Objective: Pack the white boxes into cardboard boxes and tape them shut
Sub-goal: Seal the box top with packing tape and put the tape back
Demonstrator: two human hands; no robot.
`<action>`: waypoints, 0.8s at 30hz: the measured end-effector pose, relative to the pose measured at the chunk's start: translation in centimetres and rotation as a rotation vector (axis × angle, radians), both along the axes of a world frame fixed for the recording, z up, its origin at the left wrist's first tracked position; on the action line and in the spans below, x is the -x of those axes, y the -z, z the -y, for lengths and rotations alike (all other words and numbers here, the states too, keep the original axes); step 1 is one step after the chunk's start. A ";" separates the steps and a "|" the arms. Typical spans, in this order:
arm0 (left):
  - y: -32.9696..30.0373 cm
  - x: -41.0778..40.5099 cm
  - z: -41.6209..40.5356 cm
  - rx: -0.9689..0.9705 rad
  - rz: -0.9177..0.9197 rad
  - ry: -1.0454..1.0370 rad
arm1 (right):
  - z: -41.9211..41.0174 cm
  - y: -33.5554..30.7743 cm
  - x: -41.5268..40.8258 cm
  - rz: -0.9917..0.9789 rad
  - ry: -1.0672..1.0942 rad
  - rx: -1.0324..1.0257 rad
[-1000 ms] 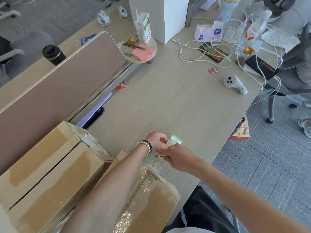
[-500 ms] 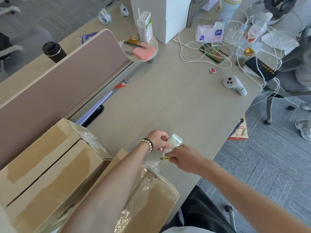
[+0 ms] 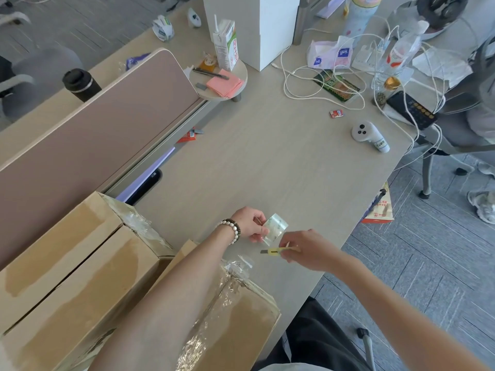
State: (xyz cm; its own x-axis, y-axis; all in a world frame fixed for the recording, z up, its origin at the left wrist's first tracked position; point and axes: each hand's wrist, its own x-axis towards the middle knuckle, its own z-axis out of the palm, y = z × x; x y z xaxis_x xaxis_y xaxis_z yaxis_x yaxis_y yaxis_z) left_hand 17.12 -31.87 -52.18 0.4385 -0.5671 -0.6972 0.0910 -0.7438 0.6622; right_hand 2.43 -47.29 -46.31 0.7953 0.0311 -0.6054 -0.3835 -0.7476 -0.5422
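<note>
My left hand (image 3: 250, 223), with a bead bracelet at the wrist, grips a roll of clear tape (image 3: 276, 226) just above the desk. My right hand (image 3: 308, 249) pinches a small yellow utility knife (image 3: 273, 252), its blade end pointing left, just below the tape. Two cardboard boxes stand at the lower left: a large one (image 3: 67, 263) with its flaps shut and taped, and a nearer one (image 3: 241, 325) under my left forearm, covered in wrinkled clear tape. A tall white box (image 3: 267, 28) stands at the far end of the desk.
A desk divider panel (image 3: 93, 124) runs along the left. Far right lie tangled white cables (image 3: 308, 84), a white controller (image 3: 369, 136), snack packets and bottles. A milk carton (image 3: 226, 44) stands on a small round shelf. The desk edge (image 3: 361, 228) drops off at right, toward an office chair.
My right hand has pulled the knife down and to the right, away from the tape roll. My left hand still holds the roll in nearly the same place.
</note>
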 end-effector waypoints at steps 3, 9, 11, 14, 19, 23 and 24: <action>-0.1 -0.2 0.0 -0.016 -0.022 0.017 | 3.2 -0.7 -0.3 0.032 0.131 -0.043; -0.3 -0.3 0.1 -0.035 -0.009 0.049 | 7.4 2.4 -1.2 0.092 0.579 -0.071; -0.4 -0.4 0.2 -0.042 -0.012 0.048 | 7.6 3.9 -2.2 0.090 0.669 -0.063; -0.4 -0.4 0.4 -0.048 -0.021 0.041 | 7.5 5.8 -3.5 0.056 0.696 -0.072; -0.5 -0.5 0.7 -0.061 -0.038 0.022 | 7.7 8.0 -5.0 0.031 0.658 -0.087; -0.6 -0.6 1.0 -0.082 -0.045 0.014 | 7.9 9.3 -5.8 0.036 0.625 -0.079; -0.6 -0.7 1.1 -0.088 -0.046 0.012 | 8.0 9.5 -5.9 0.046 0.618 -0.074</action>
State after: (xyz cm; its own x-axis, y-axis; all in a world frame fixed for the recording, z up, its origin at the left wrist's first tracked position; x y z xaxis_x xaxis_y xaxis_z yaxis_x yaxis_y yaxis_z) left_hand 17.78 -33.00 -51.54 0.3985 -0.5076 -0.7639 0.1102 -0.8003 0.5893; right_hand 8.34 -55.27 -55.86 0.7049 -0.4022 -0.5843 -0.7083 -0.3547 -0.6103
